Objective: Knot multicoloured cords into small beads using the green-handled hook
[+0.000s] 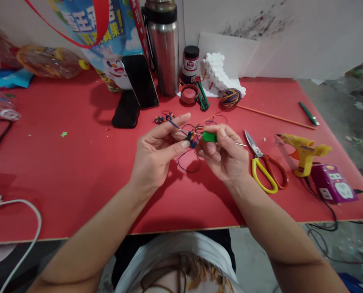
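My left hand (157, 152) pinches a small multicoloured crocheted piece (193, 139) between thumb and fingers, and a dark blue strand of yarn (178, 127) runs over its raised index finger. In my right hand (228, 150) is a crochet hook (209, 136) with a green handle, its tip at the piece and a thin metal end sticking out to the right. Loose loops of dark and orange yarn (190, 171) hang below and behind the piece. Just beyond my left fingers lie small finished-looking crocheted bits (159, 120) in similar colours.
Scissors (262, 162) lie right of my right hand, near a yellow glue gun (305, 152) and a purple power box (334, 183). A yarn ball (230, 98), green cutter (202, 97), steel flask (166, 53) and leaning phone (141, 81) stand or lie behind on the red table (77, 179).
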